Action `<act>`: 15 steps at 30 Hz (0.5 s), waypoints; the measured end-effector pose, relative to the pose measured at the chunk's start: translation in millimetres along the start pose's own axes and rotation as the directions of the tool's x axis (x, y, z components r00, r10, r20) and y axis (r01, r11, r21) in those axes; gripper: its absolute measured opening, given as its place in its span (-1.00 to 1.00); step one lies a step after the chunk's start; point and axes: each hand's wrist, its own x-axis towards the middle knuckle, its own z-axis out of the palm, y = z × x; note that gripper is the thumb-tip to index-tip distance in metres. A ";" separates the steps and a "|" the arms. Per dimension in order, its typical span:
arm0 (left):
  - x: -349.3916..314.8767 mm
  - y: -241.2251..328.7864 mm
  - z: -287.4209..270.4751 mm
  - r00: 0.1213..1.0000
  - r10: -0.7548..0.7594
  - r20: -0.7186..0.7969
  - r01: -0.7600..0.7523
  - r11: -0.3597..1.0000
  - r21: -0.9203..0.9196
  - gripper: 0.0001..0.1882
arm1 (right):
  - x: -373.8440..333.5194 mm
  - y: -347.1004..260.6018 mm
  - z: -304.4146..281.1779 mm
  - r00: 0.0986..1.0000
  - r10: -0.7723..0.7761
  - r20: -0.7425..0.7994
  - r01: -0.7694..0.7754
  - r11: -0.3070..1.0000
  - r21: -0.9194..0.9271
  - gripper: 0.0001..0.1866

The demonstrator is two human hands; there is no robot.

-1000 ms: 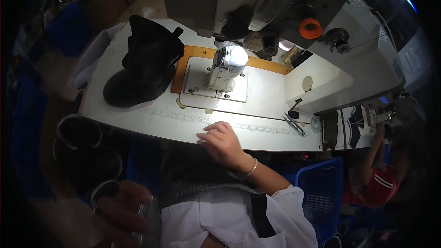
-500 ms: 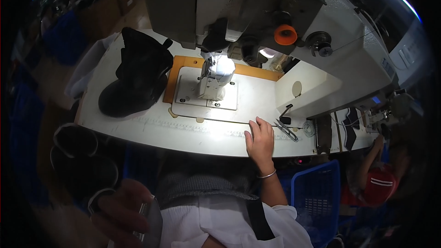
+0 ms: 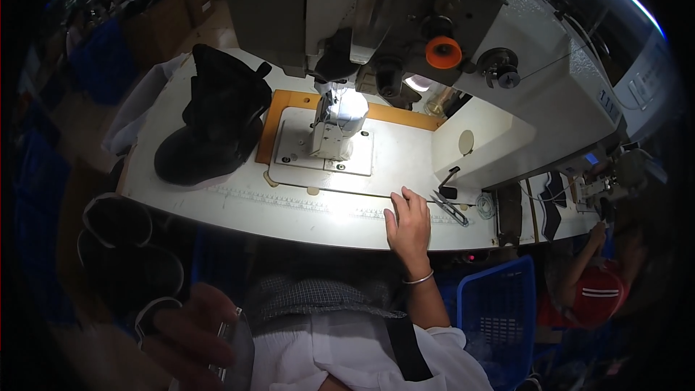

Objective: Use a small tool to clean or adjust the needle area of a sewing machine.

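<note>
Snipper point(image 3: 450, 208), one, beside one right hand point(image 3: 410, 230)

Work table point(image 3: 326, 230) — white top, brightly lit at the middle; front edge appearing bowed; on it, left end: one black boot point(image 3: 217, 119), rounded toe toward the front; centre to right: one sewing machine point(image 3: 499, 130), pale body, with orange-brown board point(image 3: 266, 134) bordering the bed at left and rear; along the front: one ruler scale point(image 3: 279, 199), fine dark graduations, partly washed out by glare; right front: one pair of thread snips point(image 3: 450, 208), lying aslant; just beyond, one loose coil of pale thread point(image 3: 486, 205); near the front edge — the right hand point(image 3: 411, 224), palm down, fingers beside the snips.
</note>
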 end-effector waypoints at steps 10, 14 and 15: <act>0.7 -7.0 28.1 1.000 0.031 -0.005 -0.031 0.999 0.036 -0.78 | 1.1 2.9 -1.6 1.000 0.011 -0.004 -0.011 0.999 0.030 -0.60; -22.4 7.0 21.4 0.998 0.056 -0.015 -0.056 0.997 0.045 -0.78 | 0.2 4.9 -1.7 1.000 0.012 -0.012 -0.011 0.999 0.036 -0.60; -21.3 5.5 22.5 0.998 0.063 -0.018 -0.062 0.997 0.048 -0.78 | -0.3 5.5 -1.1 1.000 0.011 -0.011 -0.011 0.999 0.037 -0.60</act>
